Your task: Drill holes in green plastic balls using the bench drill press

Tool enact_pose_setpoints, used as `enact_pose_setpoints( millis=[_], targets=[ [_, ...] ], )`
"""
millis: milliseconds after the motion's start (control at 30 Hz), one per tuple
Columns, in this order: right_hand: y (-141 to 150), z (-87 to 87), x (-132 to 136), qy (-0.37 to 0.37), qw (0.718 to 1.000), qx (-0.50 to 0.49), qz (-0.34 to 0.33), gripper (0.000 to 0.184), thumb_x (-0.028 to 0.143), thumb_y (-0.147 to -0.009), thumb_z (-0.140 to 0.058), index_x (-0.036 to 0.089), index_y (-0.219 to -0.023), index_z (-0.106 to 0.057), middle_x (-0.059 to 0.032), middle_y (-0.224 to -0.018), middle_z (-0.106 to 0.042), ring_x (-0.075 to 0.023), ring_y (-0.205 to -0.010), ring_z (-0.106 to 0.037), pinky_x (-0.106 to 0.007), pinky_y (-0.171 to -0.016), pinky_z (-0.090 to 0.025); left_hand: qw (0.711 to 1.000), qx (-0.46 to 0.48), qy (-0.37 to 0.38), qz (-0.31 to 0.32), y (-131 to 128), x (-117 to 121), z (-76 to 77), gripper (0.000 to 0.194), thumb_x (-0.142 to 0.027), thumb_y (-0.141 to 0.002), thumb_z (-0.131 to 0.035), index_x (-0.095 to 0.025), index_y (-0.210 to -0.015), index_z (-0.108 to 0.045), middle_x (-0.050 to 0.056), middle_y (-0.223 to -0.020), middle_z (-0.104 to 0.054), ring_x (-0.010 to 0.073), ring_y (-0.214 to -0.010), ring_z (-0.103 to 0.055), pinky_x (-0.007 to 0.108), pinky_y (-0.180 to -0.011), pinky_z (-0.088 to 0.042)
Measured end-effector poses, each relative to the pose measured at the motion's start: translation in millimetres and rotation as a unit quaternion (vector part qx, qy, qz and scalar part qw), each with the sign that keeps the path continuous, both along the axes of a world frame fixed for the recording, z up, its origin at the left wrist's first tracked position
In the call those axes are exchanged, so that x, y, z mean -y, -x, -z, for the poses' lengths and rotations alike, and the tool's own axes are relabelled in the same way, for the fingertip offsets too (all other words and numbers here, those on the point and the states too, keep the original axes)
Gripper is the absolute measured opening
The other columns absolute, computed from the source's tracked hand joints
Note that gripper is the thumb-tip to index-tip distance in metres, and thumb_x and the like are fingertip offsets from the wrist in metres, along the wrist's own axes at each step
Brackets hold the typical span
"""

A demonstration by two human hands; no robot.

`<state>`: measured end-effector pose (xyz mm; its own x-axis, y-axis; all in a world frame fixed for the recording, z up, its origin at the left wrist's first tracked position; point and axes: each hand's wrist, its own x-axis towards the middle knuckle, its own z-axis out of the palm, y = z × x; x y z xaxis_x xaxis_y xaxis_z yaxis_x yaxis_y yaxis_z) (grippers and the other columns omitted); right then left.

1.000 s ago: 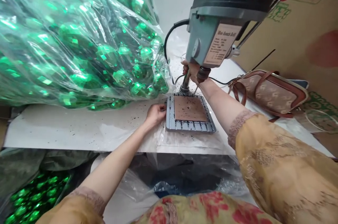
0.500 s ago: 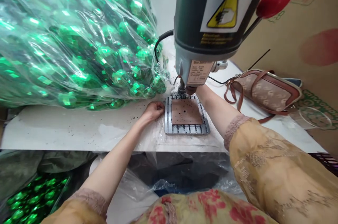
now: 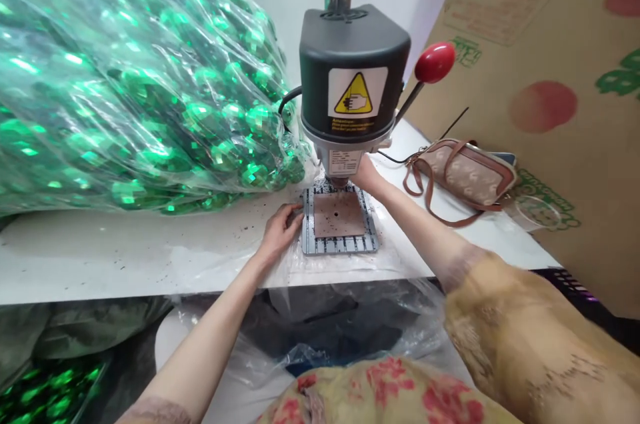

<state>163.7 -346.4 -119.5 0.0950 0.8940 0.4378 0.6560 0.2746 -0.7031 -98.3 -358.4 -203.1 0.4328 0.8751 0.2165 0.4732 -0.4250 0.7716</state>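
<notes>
A small bench drill press [image 3: 354, 51] with a black motor housing and a warning label stands in front of me. On its slotted metal base [image 3: 370, 245] lies a square brown board [image 3: 327, 225] with one dark hole and dark crumbs on it. My left hand [image 3: 281, 232] rests at the left edge of the base, its thumb and fingers apart, with nothing visible in them. My right hand [image 3: 366, 171] reaches in behind the drill head; its fingers are hidden there. The red-knobbed lever [image 3: 435, 63] sticks up to the right, untouched.
Clear plastic holding shiny green faceted balls [image 3: 200, 124] fills the left side of the white table [image 3: 125, 257]. To the right are a patterned handbag [image 3: 473, 171], a clear plastic cup [image 3: 537, 212] and a large cardboard box [image 3: 500, 64]. More green balls [image 3: 50, 387] sit below left.
My view has shifted, so the drill press appears smaller and farther left, showing its column. My left hand's fingers have loosened from a curl beside the base. My right hand stays behind the drill head.
</notes>
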Motion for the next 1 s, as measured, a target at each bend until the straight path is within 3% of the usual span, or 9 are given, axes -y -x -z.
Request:
enact_pose_setpoints(
  millis=[67, 167, 267, 333, 400, 533, 633, 767, 1000],
  targets=[
    [-7, 2.5, 52, 0.015, 0.999, 0.021, 0.033, 0.032, 0.046, -0.087, -0.058, 0.017, -0.1, -0.059, -0.0098, -0.107, -0.061, -0.0198, -0.09, -0.057, -0.036, -0.078, -0.048, 1.0, 0.001, -0.007, 0.002, -1, 0, 1.7, 0.034, -0.041, -0.09, -0.052, -0.019, -0.113, -0.064, 0.006, -0.098, -0.066, 0.0182, -0.084, -0.06, 0.027, -0.073, -0.043],
    [-11, 19.6, 141, 0.127, 0.983, 0.112, 0.064, 0.037, 0.053, -0.092, -0.047, 0.019, -0.079, -0.055, -0.0048, -0.081, -0.061, -0.0177, -0.075, -0.055, -0.033, -0.068, -0.043, 1.0, 0.007, -0.028, 0.002, 0, 4, 2.6, 0.032, -0.039, -0.088, -0.053, -0.02, -0.112, -0.064, 0.007, -0.101, -0.066, 0.0201, -0.091, -0.061, 0.029, -0.078, -0.045],
    [-9, 46.5, 208, 0.159, 0.958, 0.217, 0.1, 0.032, 0.051, -0.091, -0.051, 0.021, -0.086, -0.058, -0.0065, -0.09, -0.062, -0.0214, -0.084, -0.057, -0.034, -0.071, -0.044, 0.991, 0.033, -0.096, -0.092, 2, 11, 0.4, 0.026, -0.03, -0.082, -0.057, -0.02, -0.105, -0.065, 0.007, -0.098, -0.064, 0.0222, -0.095, -0.061, 0.032, -0.085, -0.047],
    [-8, 61.8, 229, 0.14, 0.954, 0.242, 0.11, 0.026, 0.043, -0.095, -0.046, 0.022, -0.088, -0.058, -0.0066, -0.091, -0.062, -0.0211, -0.085, -0.057, -0.034, -0.073, -0.045, 0.976, 0.074, -0.11, -0.173, 0, 12, -4.6, 0.023, -0.021, -0.08, -0.053, -0.019, -0.1, -0.064, 0.008, -0.098, -0.064, 0.0222, -0.097, -0.061, 0.033, -0.089, -0.048],
    [-7, 70.2, 232, 0.12, 0.957, 0.239, 0.11, 0.024, 0.037, -0.098, -0.042, 0.022, -0.086, -0.056, -0.0059, -0.088, -0.061, -0.0197, -0.084, -0.058, -0.033, -0.074, -0.045, 0.975, 0.1, -0.084, -0.179, -7, 8, -13.2, 0.024, -0.017, -0.08, -0.048, -0.019, -0.097, -0.064, 0.008, -0.099, -0.067, 0.0212, -0.097, -0.063, 0.033, -0.092, -0.048],
    [-8, 69.7, 217, 0.12, 0.969, 0.189, 0.109, 0.023, 0.035, -0.099, -0.039, 0.022, -0.082, -0.048, -0.0027, -0.082, -0.061, -0.0166, -0.074, -0.059, -0.03, -0.067, -0.043, 0.997, 0.059, -0.031, -0.025, -32, -18, -33.5, 0.029, -0.024, -0.089, -0.043, -0.017, -0.107, -0.065, 0.01, -0.114, -0.069, 0.0225, -0.112, -0.061, 0.035, -0.101, -0.044],
    [-9, 66.1, 209, 0.138, 0.971, 0.165, 0.107, 0.024, 0.035, -0.1, -0.035, 0.023, -0.081, -0.043, -0.001, -0.078, -0.059, -0.0151, -0.064, -0.056, -0.03, -0.06, -0.041, 0.999, 0.028, -0.006, 0.038, -49, -40, -43.3, 0.034, -0.034, -0.093, -0.041, -0.014, -0.108, -0.065, 0.014, -0.118, -0.067, 0.0256, -0.117, -0.058, 0.039, -0.106, -0.04],
    [-14, 65.3, 205, 0.132, 0.975, 0.154, 0.089, 0.024, 0.037, -0.1, -0.036, 0.023, -0.082, -0.044, -0.0022, -0.083, -0.061, -0.0149, -0.067, -0.058, -0.029, -0.061, -0.043, 0.993, 0.033, 0.022, 0.111, -66, -61, -53.2, 0.033, -0.041, -0.09, -0.047, -0.016, -0.098, -0.067, 0.01, -0.109, -0.07, 0.026, -0.113, -0.059, 0.038, -0.107, -0.039],
    [-27, 70.7, 198, 0.134, 0.981, 0.131, 0.047, 0.026, 0.04, -0.099, -0.037, 0.023, -0.086, -0.051, -0.0036, -0.089, -0.059, -0.0152, -0.075, -0.06, -0.029, -0.067, -0.046, 0.996, 0.068, 0.059, 0.003, -100, -77, -57.3, 0.021, -0.028, -0.072, -0.071, -0.02, -0.09, -0.066, 0.012, -0.1, -0.071, 0.0345, -0.116, -0.057, 0.04, -0.093, -0.048]
  ],
)
